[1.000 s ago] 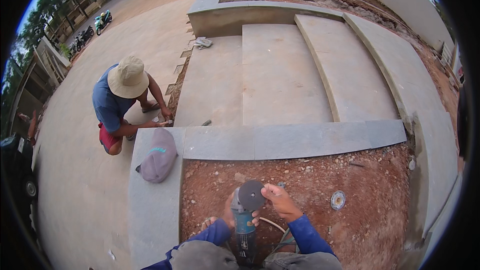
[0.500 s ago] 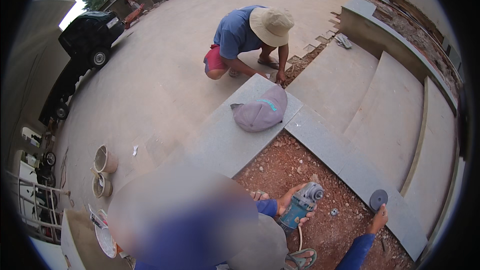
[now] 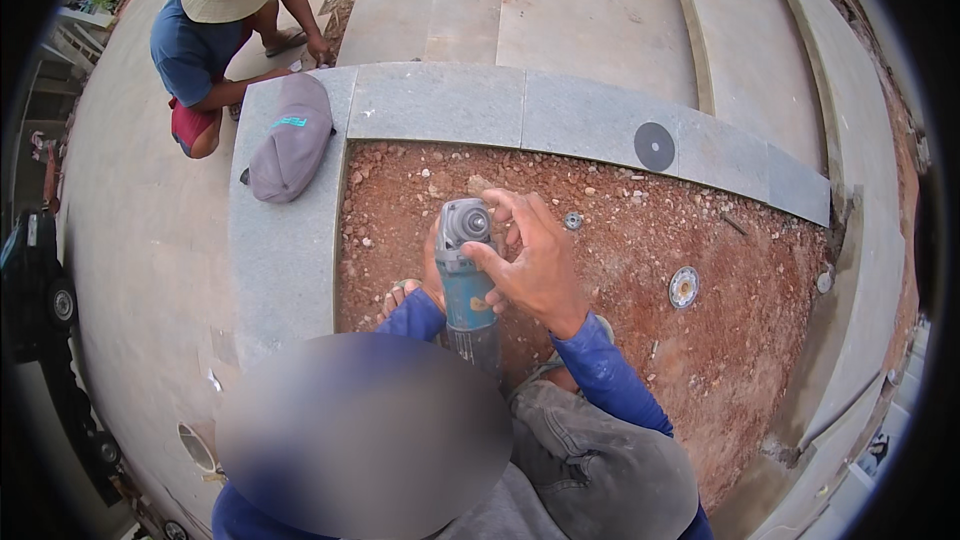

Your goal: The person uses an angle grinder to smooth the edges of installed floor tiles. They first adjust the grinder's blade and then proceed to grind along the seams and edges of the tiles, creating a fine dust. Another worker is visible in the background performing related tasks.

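Gone from the wide-spread right hand (image 3: 540, 265), the thin round black disc (image 3: 648, 143) is lying at two o'clock on grey stone slabs (image 3: 437, 105), the left hand (image 3: 432, 268) apparently, fingers half-hidden, gripping the likely heavy, stiff blue-and-grey metal-headed angle grinder (image 3: 468, 292) at dial-centre by its body, the surest hold.

Bright, diffuse daylight casts only soft shadows. Beyond the right hand's fingers (image 3: 530, 225), the row of grey rectangular stone slabs (image 3: 435, 105) bows with fisheye distortion; to their lower left, a smooth grey-blue oval blur (image 3: 365, 435) erases detail. Black vignetting darkens the corners.
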`<state>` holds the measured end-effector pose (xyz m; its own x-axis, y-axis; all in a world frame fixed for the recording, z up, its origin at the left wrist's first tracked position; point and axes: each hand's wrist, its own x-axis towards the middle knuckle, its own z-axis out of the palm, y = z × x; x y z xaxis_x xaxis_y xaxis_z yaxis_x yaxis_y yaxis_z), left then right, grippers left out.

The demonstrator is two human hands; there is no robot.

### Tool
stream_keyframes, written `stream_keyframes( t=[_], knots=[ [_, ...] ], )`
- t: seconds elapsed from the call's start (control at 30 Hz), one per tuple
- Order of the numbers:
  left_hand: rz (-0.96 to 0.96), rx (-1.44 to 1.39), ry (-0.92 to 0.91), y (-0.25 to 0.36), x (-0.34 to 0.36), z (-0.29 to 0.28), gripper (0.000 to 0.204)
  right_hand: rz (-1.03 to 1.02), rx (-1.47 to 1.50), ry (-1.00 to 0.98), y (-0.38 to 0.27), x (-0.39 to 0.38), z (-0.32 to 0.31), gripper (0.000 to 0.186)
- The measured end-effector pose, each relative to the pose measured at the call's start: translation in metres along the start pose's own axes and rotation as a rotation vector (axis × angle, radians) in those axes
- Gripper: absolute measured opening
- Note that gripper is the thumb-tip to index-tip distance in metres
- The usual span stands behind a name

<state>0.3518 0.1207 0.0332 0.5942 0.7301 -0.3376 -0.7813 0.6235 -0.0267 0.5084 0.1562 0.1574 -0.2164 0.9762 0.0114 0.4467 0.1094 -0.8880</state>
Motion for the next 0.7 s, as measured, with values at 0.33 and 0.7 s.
stream_keyframes(
  t=[0.33, 0.7],
  knots=[
    [-0.020, -0.132, -0.003, 0.002, -0.005, -0.007, 0.079, -0.159, -0.058, 0.075, 0.010, -0.001, 0.014, 0.042],
    [-0.063, -0.011, -0.154, -0.003, -0.001, -0.020, 0.071, -0.348, -0.300, 0.140, 0.011, -0.013, -0.001, 0.041]
  ],
)
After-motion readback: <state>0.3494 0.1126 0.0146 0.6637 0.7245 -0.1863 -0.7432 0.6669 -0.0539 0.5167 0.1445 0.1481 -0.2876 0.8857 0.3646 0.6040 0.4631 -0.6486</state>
